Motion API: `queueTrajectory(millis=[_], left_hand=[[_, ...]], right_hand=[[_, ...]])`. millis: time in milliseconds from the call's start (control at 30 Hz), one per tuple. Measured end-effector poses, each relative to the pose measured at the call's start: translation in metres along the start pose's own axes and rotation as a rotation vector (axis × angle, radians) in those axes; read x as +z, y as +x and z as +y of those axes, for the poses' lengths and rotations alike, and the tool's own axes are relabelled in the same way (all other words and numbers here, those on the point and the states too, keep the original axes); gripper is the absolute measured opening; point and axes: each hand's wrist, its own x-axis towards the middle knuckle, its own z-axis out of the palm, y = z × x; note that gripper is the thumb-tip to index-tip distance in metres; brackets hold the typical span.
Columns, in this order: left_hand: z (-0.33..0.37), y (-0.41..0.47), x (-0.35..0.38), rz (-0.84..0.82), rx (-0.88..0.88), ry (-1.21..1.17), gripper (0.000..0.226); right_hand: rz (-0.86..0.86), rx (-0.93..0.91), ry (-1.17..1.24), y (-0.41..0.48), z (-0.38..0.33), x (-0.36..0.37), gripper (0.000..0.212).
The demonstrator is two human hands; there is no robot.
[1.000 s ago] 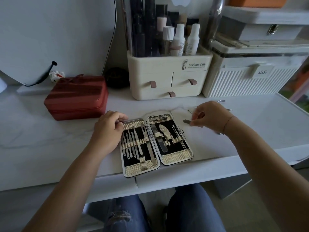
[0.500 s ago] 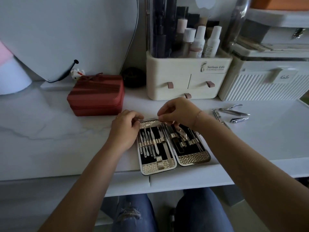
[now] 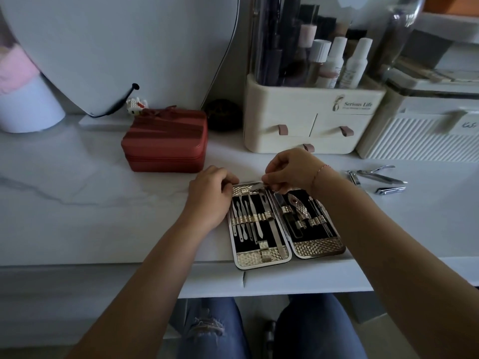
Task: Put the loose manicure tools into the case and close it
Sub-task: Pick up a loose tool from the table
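Manicure case [image 3: 317, 246], a flat hinged box with black lining and gold textured trim, lies open at the front edge of the white marble-look desk [image 3: 103, 203], about midway along it, both halves facing up. Its left half holds a row of slim silver implements [image 3: 248, 216] tucked under a gold strap. The right half carries fewer pieces, among them a scale-patterned clipper [image 3: 298, 206], so most slots look filled. The left hand [image 3: 210, 193] sits at the case's far left corner with its fingers curled onto the rim, apparently pinning the box in place. The right hand [image 3: 290, 169] hovers over the far edge near the hinge and pinches a small silver tool [image 3: 256, 187] between thumb and fingertips. Only the tool's tip shows, so I cannot tell what kind it is. By my reading it is being seated in a far slot. Well apart from the case, toward the right edge of the desk, three loose silver pieces lie unpacked: long-handled nippers [image 3: 378, 174], a nail clipper [image 3: 390, 190] and a smaller clipper [image 3: 353, 178]. The job looks well past halfway. This tool, those three and the closing of the lid remain.
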Motion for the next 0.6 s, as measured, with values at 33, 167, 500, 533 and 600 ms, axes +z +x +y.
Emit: queueTrajectory(millis=[33,167,500,533,600], left_hand=[[0.000,0.000,0.000,-0.003,-0.003,0.001,0.020],[0.001,0.000,-0.001,-0.003,-0.017,0.001,0.020],[0.003,-0.001,-0.002,-0.008,-0.044,-0.023,0.019],[0.003,-0.001,-0.002,-0.011,-0.045,-0.027,0.019],[0.003,-0.002,-0.002,-0.012,-0.043,-0.033,0.019]], right_hand=[[-0.004,-0.003,-0.006,0.000,0.000,0.001,0.014],[-0.018,-0.020,0.027,-0.003,-0.001,0.008,0.015],[0.168,-0.180,-0.479,-0.016,-0.002,0.003,0.020],[0.175,-0.189,-0.471,-0.017,0.000,-0.001,0.018],[0.182,-0.209,-0.476,-0.020,0.003,-0.010,0.014]])
